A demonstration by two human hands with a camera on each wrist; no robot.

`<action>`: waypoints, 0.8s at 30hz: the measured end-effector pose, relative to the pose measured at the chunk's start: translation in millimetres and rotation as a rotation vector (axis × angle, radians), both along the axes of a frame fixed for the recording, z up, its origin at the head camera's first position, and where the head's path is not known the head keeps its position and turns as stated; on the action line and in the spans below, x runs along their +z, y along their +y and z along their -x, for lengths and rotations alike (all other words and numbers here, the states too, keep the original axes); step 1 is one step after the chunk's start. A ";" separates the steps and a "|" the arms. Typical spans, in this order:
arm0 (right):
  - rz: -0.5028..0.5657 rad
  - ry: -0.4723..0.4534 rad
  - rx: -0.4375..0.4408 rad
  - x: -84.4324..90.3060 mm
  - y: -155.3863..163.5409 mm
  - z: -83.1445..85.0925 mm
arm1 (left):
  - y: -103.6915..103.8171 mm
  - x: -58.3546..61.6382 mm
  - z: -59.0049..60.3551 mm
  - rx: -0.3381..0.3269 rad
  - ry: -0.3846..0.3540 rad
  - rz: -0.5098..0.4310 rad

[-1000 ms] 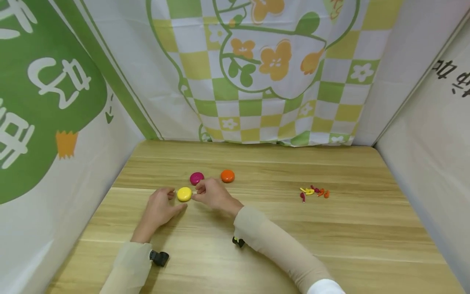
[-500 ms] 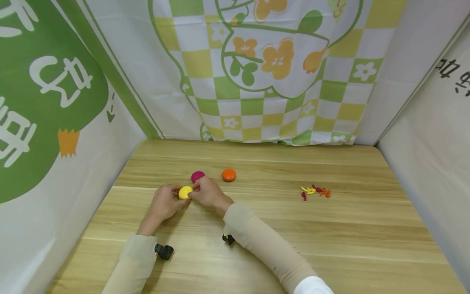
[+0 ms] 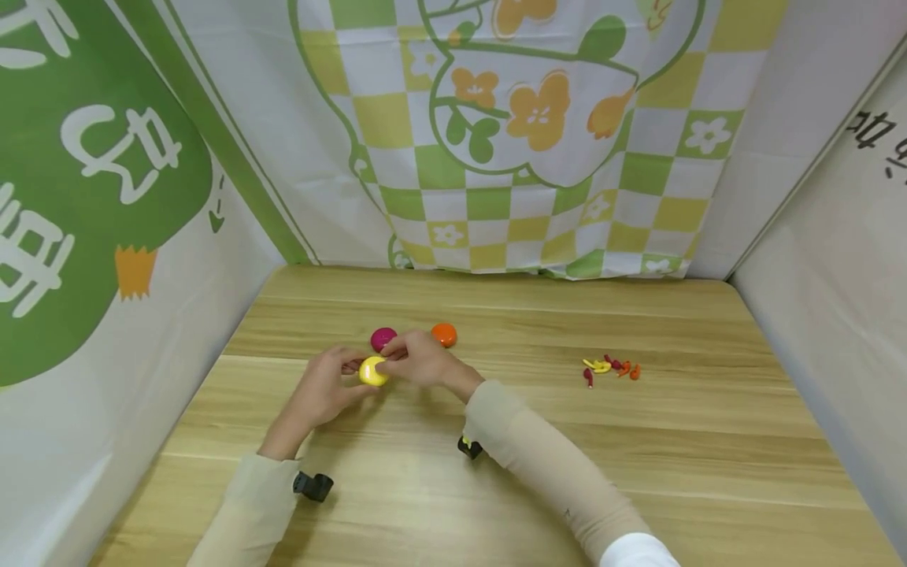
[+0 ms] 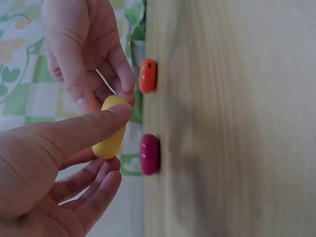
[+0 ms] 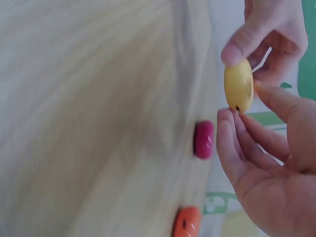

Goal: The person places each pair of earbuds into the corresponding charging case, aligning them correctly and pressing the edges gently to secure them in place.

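Between both hands is a round yellow earbud case [image 3: 371, 372], raised off the table and apparently closed. My left hand [image 3: 322, 390] pinches it, the thumb lying across one side in the left wrist view. From the other side my right hand [image 3: 423, 361] also pinches it with thumb and fingertips. A small dark port shows on the yellow case [image 5: 239, 89] near the right fingertips. Just behind the hands sits a magenta case [image 3: 383, 339], partly covered by the right hand in the head view. An orange case [image 3: 444, 335] lies to its right.
Several small earbuds lie in a loose cluster on the table's right side, among them yellow earbuds [image 3: 601, 367], a magenta earbud [image 3: 588, 379] and an orange earbud [image 3: 634, 372]. A checked cloth [image 3: 489, 228] hangs behind the wooden table [image 3: 538, 472]. White printed panels flank both sides.
Both hands have closed in on the yellow case, which lay flat on the table. It is now lifted, tilted and a little further right.
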State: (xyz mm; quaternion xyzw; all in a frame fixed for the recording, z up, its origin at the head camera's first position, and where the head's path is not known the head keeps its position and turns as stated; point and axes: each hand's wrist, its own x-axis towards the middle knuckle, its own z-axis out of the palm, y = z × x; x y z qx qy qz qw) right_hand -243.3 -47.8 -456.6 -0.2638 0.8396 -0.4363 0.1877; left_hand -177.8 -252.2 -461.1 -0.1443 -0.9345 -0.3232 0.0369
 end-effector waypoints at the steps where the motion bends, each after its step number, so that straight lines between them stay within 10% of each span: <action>1: 0.005 0.004 0.026 2.7 4.8 0.9 | 2.6 3.7 -0.5 -0.022 0.004 0.000; 13: 0.084 0.011 0.269 29.5 70.0 -0.6 | 38.8 42.4 -9.5 -0.290 0.104 0.037; 24: 0.294 -0.112 -0.009 30.1 112.3 -17.5 | 64.1 31.7 -8.4 -0.189 -0.135 -0.468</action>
